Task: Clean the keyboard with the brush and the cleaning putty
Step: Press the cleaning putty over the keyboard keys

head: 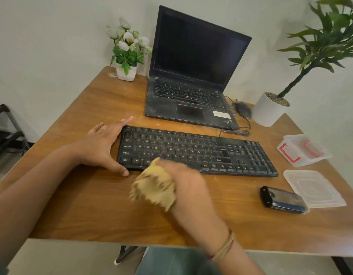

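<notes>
A black keyboard (199, 153) lies across the wooden table (88, 211) in front of me. My left hand (104, 145) braces its left end, fingers straight along the far corner and thumb against the near corner. My right hand (187, 187) grips a lump of yellow cleaning putty (153, 187), which is blurred and hangs just over the keyboard's near edge by the bottom row of keys. The black brush (282, 199) lies on the table to the right, apart from both hands.
An open black laptop (191, 76) stands behind the keyboard, with a mouse (242, 109) and its cable at its right. A clear container (302, 149) and its lid (314, 187) lie at the right edge. A flower pot (126, 73) and a white planter (267, 111) stand at the back.
</notes>
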Demonstrator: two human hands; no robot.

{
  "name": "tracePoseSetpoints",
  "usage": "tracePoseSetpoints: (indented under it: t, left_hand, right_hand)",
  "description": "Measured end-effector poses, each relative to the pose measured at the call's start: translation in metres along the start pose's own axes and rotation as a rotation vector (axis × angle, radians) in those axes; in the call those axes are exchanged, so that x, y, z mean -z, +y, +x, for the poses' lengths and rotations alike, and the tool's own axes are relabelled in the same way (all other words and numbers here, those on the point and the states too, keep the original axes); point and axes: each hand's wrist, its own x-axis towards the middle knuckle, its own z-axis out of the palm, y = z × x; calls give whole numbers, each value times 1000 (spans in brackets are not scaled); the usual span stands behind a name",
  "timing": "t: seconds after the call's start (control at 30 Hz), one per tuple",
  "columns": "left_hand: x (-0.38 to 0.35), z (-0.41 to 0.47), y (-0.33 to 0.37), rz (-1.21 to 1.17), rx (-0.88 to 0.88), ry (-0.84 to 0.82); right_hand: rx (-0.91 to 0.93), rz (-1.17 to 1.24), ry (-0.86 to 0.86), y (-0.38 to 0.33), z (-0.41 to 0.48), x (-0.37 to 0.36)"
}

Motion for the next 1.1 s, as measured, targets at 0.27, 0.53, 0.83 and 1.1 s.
tracePoseSetpoints:
  t: [0.27, 0.53, 0.83, 1.1]
  left_hand:
    - [2, -1, 3, -13, 6, -31]
    - [0, 0, 5, -2, 33, -25]
    - [0, 1, 5, 15, 18, -11]
    - [0, 0, 1, 3, 16, -9]
  right_hand:
    - [-668, -439, 293, 110, 0, 55]
    - [-556, -541, 124, 84, 5, 22]
    - [-235, -451, 34, 6, 12, -28]
    - [-213, -21, 130, 9, 24, 16]
